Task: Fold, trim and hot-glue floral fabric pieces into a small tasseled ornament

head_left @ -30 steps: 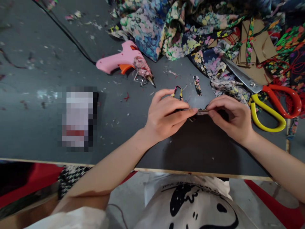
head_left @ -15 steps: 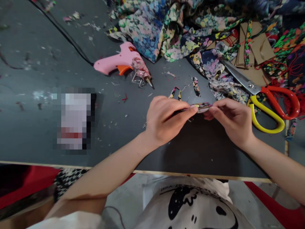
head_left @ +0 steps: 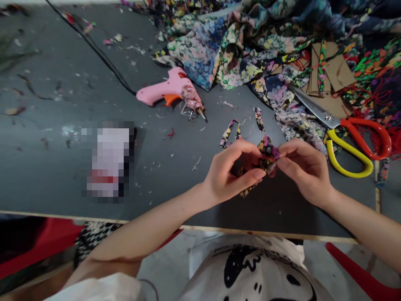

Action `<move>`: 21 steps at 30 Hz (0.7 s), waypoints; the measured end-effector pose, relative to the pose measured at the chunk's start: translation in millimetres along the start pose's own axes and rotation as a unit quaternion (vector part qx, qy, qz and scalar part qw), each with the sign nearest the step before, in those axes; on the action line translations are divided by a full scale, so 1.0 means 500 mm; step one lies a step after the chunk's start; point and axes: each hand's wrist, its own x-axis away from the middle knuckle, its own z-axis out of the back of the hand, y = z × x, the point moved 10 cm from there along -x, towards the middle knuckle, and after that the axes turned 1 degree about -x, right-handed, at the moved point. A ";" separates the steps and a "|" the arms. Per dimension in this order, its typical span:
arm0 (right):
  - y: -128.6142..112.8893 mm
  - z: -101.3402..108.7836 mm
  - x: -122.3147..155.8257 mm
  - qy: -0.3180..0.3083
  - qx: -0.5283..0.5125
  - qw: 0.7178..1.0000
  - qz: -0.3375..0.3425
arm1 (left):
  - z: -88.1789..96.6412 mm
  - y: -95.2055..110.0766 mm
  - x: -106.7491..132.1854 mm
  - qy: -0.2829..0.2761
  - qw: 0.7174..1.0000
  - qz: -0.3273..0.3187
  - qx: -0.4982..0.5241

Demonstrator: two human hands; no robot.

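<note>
Between both hands, above the table's front part, is a small dark piece of floral fabric (head_left: pixel 267 151), partly hidden by the fingers. My left hand (head_left: pixel 233 169) curls around its left side, thumb along the near edge. My right hand (head_left: pixel 305 171) pinches its right corner between thumb and fingertips. Just beyond my left hand lies a narrow folded fabric strip (head_left: pixel 224 137). A short floral scrap (head_left: pixel 258 118) rests a little farther back. To the right of my right hand lie scissors (head_left: pixel 350 156) with one red and one yellow handle.
A pink glue gun (head_left: pixel 171 90) lies back left, its black cord (head_left: pixel 103 60) running to the far edge. A blurred-out phone-like object (head_left: pixel 110 161) sits at left. Heaped floral cloth (head_left: pixel 200 54) and brown cardboard pieces (head_left: pixel 341 73) fill the back right. Thread bits litter the grey table (head_left: pixel 169 175).
The fabric piece, seen edge-on before, is now turned so its patterned face shows. My left fingers have spread from a flat pinch into a curl around it. The view has shifted slightly.
</note>
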 end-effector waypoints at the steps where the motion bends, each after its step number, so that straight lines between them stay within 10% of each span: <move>1: -0.009 -0.009 0.004 -0.010 0.012 1.000 0.002 | -0.002 0.003 -0.003 -0.006 1.000 0.004 0.006; 21: 0.062 -0.022 -0.008 -0.065 -0.017 0.987 -0.143 | -0.054 -0.027 -0.037 -0.172 0.969 0.040 -0.170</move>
